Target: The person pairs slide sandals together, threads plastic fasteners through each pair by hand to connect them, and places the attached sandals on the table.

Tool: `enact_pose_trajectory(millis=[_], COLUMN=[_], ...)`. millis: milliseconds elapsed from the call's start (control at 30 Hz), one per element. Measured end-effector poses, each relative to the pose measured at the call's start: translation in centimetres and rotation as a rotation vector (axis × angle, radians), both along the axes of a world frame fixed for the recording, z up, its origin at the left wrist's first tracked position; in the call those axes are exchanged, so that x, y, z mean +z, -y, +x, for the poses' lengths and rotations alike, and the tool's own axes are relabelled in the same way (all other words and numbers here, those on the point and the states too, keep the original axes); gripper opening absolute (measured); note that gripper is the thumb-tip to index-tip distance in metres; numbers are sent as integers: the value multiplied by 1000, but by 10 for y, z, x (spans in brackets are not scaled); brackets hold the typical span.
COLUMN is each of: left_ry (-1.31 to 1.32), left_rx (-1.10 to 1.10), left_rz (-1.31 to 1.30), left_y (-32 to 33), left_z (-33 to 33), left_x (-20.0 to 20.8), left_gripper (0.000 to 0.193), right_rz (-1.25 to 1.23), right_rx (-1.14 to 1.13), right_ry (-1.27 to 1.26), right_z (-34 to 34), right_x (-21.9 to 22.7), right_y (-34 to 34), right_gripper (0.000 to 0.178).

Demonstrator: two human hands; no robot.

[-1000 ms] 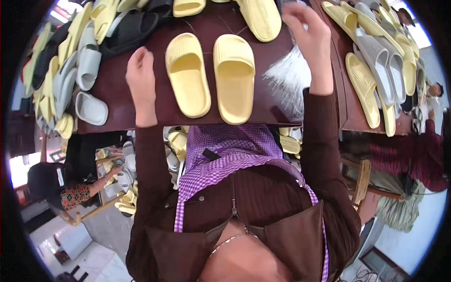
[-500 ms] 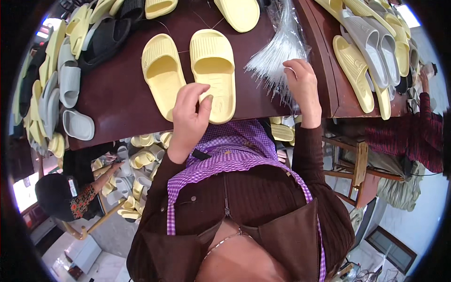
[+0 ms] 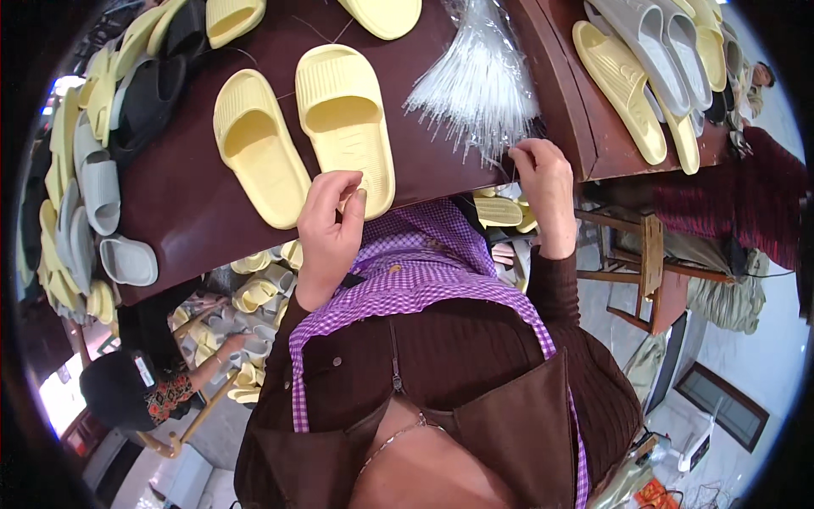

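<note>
Two yellow slide slippers lie side by side on the dark red table, toes away from me: the left slipper [image 3: 263, 153] and the right slipper [image 3: 346, 127]. My left hand [image 3: 329, 233] is over the heel end of the right one, fingers loosely curled, with a gap between thumb and forefinger. To the right, a fanned bundle of clear plastic strands [image 3: 479, 89] spreads out of a clear bag. At its near tips my right hand [image 3: 544, 182] pinches thumb and forefinger together; a thin strand seems to show at the fingertips.
Yellow, grey and black slippers [image 3: 102, 182] are heaped along the table's left side. More slippers [image 3: 623, 89] lie on the adjoining table at right. A wooden stool [image 3: 649, 263] stands below it. At lower left, a person in a black cap [image 3: 119, 390] reaches toward piled slippers.
My view has shifted, so the table and slippers appear further left. My right hand has moved nearer the strands' tips and its fingers have closed together. The left hand stays by the right slipper's heel.
</note>
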State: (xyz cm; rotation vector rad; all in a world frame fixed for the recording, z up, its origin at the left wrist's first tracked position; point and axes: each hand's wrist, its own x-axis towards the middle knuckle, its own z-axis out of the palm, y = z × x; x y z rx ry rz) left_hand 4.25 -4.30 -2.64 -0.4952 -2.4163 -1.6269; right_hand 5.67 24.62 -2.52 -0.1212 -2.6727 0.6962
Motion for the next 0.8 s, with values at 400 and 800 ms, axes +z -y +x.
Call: enact_pose_trajectory(millis=[400, 800], left_ry=[72, 99], left_rx=[-44, -129], left_rz=[40, 31], left_y=[-6, -16], left_z=[4, 1], left_x=[-3, 1], left_gripper=[17, 20], right_rz=[-21, -722], right_rx=[-238, -60], right_ry=[154, 380], right_z=[10, 25], right_x=[-13, -1], right_y=[2, 6], right_gripper=[20, 14])
